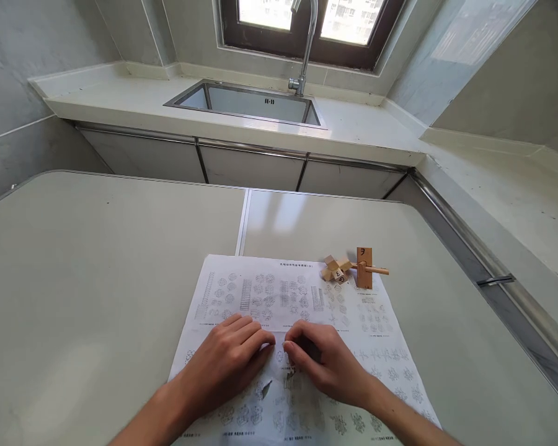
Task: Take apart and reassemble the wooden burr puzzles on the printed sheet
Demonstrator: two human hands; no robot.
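Observation:
A printed paper sheet point(255, 291) with rows of small line diagrams lies on the table, showing torn spots near its lower middle. My left hand point(235, 350) rests palm down on it, fingers lying together and slightly bent. Just to its right, my right hand point(323, 356) has thumb and index finger drawn together at the tips over the sheet; whatever is between them, if anything, is too small or hidden to make out. Beyond the right hand, at the sheet's upper right corner, sit a wooden interlocking puzzle point(337, 271) and a flat wooden piece point(364, 279) crossed by a thin stick.
The pale table point(97, 279) has a seam running away from me. Behind it stands a white counter point(353, 127) with a sink point(246, 102) and faucet point(302, 80) under a window. Another counter point(502, 186) with a metal edge runs along the right.

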